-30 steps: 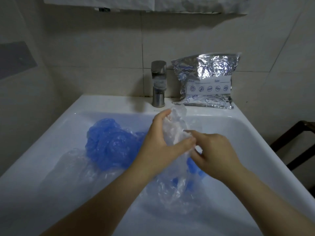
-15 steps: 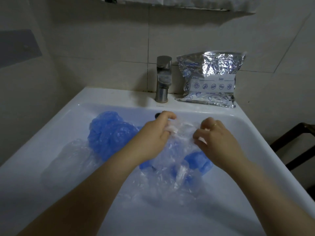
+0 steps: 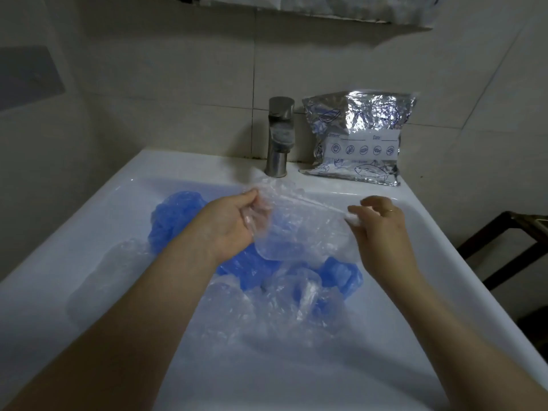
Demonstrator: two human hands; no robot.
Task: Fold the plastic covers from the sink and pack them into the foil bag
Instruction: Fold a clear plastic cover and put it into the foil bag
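A clear plastic cover (image 3: pixel 299 229) is held stretched above the white sink (image 3: pixel 439 262) — one edge gripped in the curled fingers of the left hand (image 3: pixel 229 225), the opposite edge pinched by the right hand (image 3: pixel 376 229). Beneath it in the basin, blue covers (image 3: pixel 175 218) and further clear covers (image 3: pixel 267 307) are heaped loosely together. The foil bag (image 3: pixel 358 140) is stood on the sink's back ledge against the tiled wall (image 3: pixel 178 99), just beside the metal tap (image 3: pixel 278 137) — printed with a label strip and fish drawings.
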